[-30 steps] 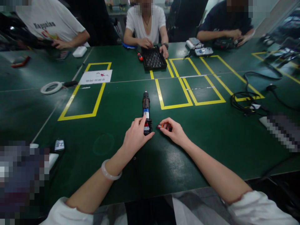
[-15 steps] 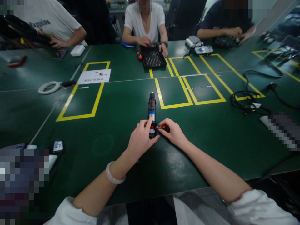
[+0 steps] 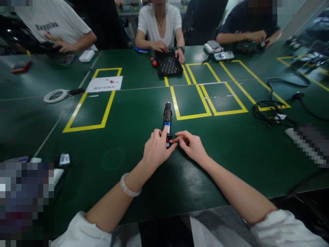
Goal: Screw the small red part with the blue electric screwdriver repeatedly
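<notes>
A black cylindrical tool with a blue band [image 3: 167, 116] lies on the green table [image 3: 144, 192], its tip pointing away from me. My left hand [image 3: 156, 150] grips its near end, fingers wrapped round the black and red base. My right hand [image 3: 192, 146] pinches a small red part [image 3: 174, 140] against the right side of that base. Both hands touch the tool at the same spot.
Yellow tape rectangles [image 3: 88, 103] mark the table. A white ring [image 3: 55, 95] and a paper sheet [image 3: 105, 84] lie at the left, coiled black cable [image 3: 267, 111] at the right. Across the table, three people work; one handles a black tray [image 3: 168, 63].
My right hand carried the small red part left to the tool's base, where it now meets my left hand. The tool has shifted slightly right in view.
</notes>
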Demonstrator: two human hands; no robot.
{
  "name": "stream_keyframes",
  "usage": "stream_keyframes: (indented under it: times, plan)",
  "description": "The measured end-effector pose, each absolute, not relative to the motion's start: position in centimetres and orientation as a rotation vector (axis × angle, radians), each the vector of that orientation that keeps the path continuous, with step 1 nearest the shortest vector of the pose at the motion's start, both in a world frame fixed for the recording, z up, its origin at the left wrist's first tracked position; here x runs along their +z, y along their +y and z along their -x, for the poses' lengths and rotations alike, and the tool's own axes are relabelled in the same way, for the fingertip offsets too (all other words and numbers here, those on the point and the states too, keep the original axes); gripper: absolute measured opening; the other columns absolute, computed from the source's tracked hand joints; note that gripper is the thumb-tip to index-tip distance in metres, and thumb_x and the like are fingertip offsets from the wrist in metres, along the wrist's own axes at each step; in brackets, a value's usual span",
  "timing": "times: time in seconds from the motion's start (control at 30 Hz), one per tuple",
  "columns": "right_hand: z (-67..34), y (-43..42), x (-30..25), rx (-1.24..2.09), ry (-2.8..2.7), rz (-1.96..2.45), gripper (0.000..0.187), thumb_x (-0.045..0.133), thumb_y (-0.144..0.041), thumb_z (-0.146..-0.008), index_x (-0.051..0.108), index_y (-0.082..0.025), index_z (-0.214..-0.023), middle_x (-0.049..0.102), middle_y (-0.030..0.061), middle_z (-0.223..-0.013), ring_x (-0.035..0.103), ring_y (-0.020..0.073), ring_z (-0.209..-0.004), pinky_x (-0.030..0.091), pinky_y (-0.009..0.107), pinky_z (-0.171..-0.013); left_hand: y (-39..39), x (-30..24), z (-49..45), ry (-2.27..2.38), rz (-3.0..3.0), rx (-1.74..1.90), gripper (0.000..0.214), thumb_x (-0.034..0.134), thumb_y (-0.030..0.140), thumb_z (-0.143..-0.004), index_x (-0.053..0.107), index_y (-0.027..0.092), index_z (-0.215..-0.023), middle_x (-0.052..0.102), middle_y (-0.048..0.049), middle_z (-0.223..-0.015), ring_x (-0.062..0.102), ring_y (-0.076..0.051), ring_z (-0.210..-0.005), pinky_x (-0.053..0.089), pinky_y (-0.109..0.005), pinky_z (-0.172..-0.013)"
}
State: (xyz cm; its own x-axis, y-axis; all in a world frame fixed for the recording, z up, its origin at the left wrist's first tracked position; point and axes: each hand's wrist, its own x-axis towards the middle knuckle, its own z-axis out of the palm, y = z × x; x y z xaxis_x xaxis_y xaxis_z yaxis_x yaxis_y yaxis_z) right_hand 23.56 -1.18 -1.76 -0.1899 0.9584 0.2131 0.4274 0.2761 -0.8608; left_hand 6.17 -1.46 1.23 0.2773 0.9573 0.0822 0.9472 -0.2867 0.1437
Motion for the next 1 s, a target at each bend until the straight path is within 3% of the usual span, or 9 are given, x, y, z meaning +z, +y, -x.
stream_keyframes:
  times: [0.13,0.33,0.57,0.77,1.0]
  plan:
    - [-23.7,-1.0,-2.0,0.932,-1.719,1.216,0.027,0.049,-0.012,-0.085,0.060,-0.018,-0.109,0.076,0.0031,-0.088,0.062,0.0118,-0.063,0.045,0.023,-0.059,-1.0,1.3,-6.5,1.875,-2.500,0.178,0.074,0.055,0.052,-0.085,0.032,0.022,-0.149,0.051,-0.0118,-0.109,0.054,-0.026,-0.095,0.046,-0.033,-0.073]
    - [-23.8,-0.9,-2.6,1.053,-1.701,1.099,0.046,0.052,-0.016,-0.087,0.045,-0.021,-0.131,0.070,0.0032,-0.097,0.057,0.0098,-0.067,0.045,0.023,-0.063,-0.5,1.6,-4.8,1.837,-2.547,0.137,0.070,0.054,0.052,-0.085,0.035,0.029,-0.149,0.050,-0.0112,-0.110,0.053,-0.026,-0.095,0.043,-0.033,-0.073]
    - [-24.1,-0.8,-2.8,1.097,-1.718,1.090,0.048,0.051,-0.012,-0.086,0.045,-0.021,-0.133,0.066,0.0013,-0.093,0.052,0.0086,-0.063,0.044,0.022,-0.062,0.9,2.1,1.0,1.999,-2.472,-0.009,0.070,0.047,0.056,-0.087,0.033,0.030,-0.150,0.047,-0.0146,-0.116,0.053,-0.030,-0.097,0.045,-0.037,-0.077]
    - [-24.0,-0.8,-2.9,1.121,-1.716,1.078,0.046,0.050,-0.013,-0.087,0.046,-0.020,-0.132,0.066,0.0009,-0.090,0.054,0.0089,-0.063,0.043,0.022,-0.061,3.5,1.9,10.0,2.204,-2.204,-0.060,0.074,0.037,0.060,-0.090,0.031,0.019,-0.151,0.042,-0.0207,-0.124,0.048,-0.037,-0.110,0.044,-0.046,-0.088]
    - [-24.0,-0.8,-2.8,1.133,-1.729,1.087,0.045,0.050,-0.013,-0.087,0.047,-0.019,-0.132,0.066,0.0011,-0.088,0.055,0.0095,-0.063,0.043,0.023,-0.062,6.2,2.0,18.4,2.423,-1.841,-0.023,0.078,0.041,0.058,-0.089,0.028,0.013,-0.151,0.041,-0.0215,-0.128,0.041,-0.038,-0.119,0.036,-0.050,-0.101]
